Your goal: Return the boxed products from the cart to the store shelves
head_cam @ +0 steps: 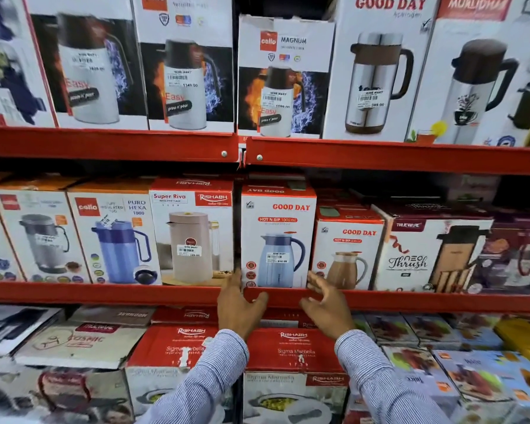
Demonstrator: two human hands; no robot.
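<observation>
Good Day box (278,237) is seated upright on middle shelf (104,293), flanked by left hand (237,304) and right hand (325,304), fingers spread, nothing gripped; cart unseen, remainder unknown.

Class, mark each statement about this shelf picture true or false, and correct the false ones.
1. Both hands are at the base of the Good Day 1000 ml box. True.
2. The left hand grips a loose box in the air. False: it holds nothing; its fingers reach the box's lower left corner.
3. The Super Riva box stands left of that box. True.
4. The right hand rests on the top shelf. False: it is at the middle shelf edge.
5. The shelves are blue. False: red.
</observation>
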